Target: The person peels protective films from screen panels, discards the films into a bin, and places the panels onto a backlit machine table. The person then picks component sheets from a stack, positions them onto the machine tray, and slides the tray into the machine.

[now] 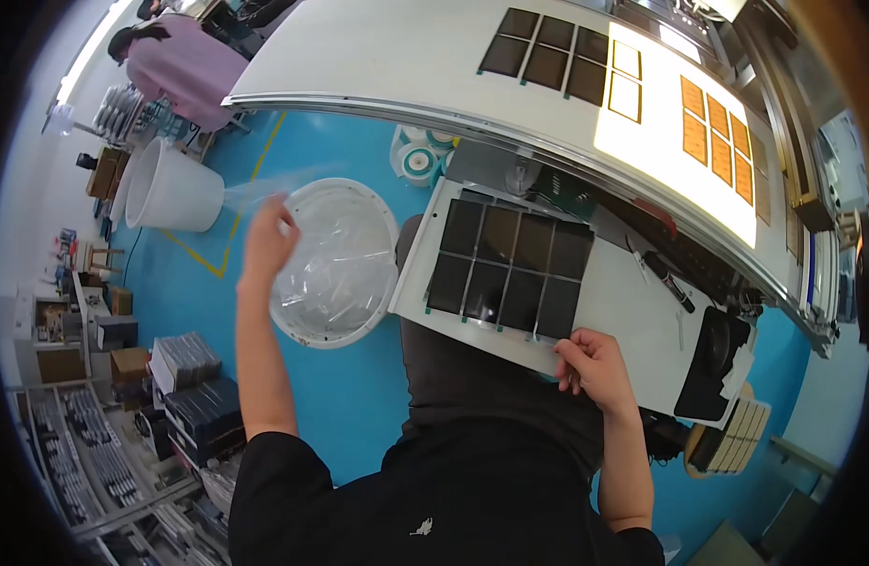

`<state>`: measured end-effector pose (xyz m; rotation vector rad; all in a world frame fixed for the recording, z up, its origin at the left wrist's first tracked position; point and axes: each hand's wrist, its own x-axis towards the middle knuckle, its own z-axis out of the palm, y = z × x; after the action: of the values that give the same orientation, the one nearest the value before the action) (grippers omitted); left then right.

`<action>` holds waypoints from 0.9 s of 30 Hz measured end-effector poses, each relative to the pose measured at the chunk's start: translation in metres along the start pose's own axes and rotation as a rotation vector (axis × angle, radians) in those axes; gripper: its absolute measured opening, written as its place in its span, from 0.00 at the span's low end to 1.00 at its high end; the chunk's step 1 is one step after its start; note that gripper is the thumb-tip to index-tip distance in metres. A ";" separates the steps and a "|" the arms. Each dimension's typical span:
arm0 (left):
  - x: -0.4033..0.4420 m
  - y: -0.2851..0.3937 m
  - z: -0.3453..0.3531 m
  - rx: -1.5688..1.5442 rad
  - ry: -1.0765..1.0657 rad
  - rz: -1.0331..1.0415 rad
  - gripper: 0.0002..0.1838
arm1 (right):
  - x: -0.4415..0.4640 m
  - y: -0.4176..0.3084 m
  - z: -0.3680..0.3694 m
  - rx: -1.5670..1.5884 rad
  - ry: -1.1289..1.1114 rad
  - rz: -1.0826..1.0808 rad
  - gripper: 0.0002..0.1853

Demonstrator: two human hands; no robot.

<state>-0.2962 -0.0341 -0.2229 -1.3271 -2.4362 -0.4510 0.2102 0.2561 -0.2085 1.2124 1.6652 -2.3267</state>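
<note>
My left hand (272, 241) is raised over the left rim of a round white tub (389, 226), its fingers curled. A blurred strip of clear plastic film (269, 186) trails at its fingertips. Crumpled clear film (331, 274) fills the tub. My right hand (595, 368) pinches the near right corner of a sheet of dark rectangular panels (491, 269), set in a grid with small green tabs along its edge. That sheet lies on a white board (415, 292) above my lap.
On a long white bench (378, 47) ahead lie more dark panels (547, 57) and orange-lit panels (717, 132) over a bright light area. A pen (668, 281) and a black mouse (722, 341) are at right. Another person (184, 66) works at far left, near a white bin (180, 189).
</note>
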 end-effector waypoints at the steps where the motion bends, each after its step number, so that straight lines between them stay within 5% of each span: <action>1: -0.026 -0.016 0.035 -0.081 -0.135 -0.071 0.12 | -0.001 -0.001 0.001 0.032 -0.011 -0.003 0.12; 4: -0.108 -0.038 0.114 -0.131 -0.696 -0.369 0.10 | -0.006 -0.004 0.002 0.133 -0.045 -0.010 0.11; 6: -0.156 -0.050 0.153 -0.255 -0.729 -0.550 0.11 | -0.010 -0.006 0.004 0.208 -0.068 -0.005 0.11; 9: -0.155 -0.022 0.141 -0.178 -0.741 -0.496 0.11 | -0.015 -0.016 0.008 0.355 -0.102 0.060 0.11; 12: -0.111 0.060 0.079 -0.008 -0.526 -0.421 0.11 | -0.014 -0.013 0.007 0.470 -0.131 0.098 0.11; 14: -0.090 0.116 0.032 -0.302 -0.491 -0.443 0.13 | -0.014 -0.012 0.009 0.502 -0.144 0.115 0.12; 16: -0.078 0.170 -0.009 -1.026 -0.656 -0.680 0.15 | -0.016 -0.009 0.010 0.508 -0.173 0.138 0.12; 22: -0.087 0.213 -0.053 -1.117 -0.628 -0.894 0.17 | -0.018 0.000 0.011 0.364 -0.251 0.264 0.11; 25: -0.085 0.242 -0.057 -1.537 -0.696 -0.954 0.15 | -0.019 0.009 0.011 0.368 -0.343 0.275 0.11; 27: -0.089 0.257 -0.042 -1.729 -0.561 -1.031 0.13 | -0.020 0.010 0.015 0.328 -0.349 0.304 0.12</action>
<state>-0.0267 0.0147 -0.1931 -0.1174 -2.7301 -3.2249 0.2197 0.2322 -0.2025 0.9402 0.9495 -2.4888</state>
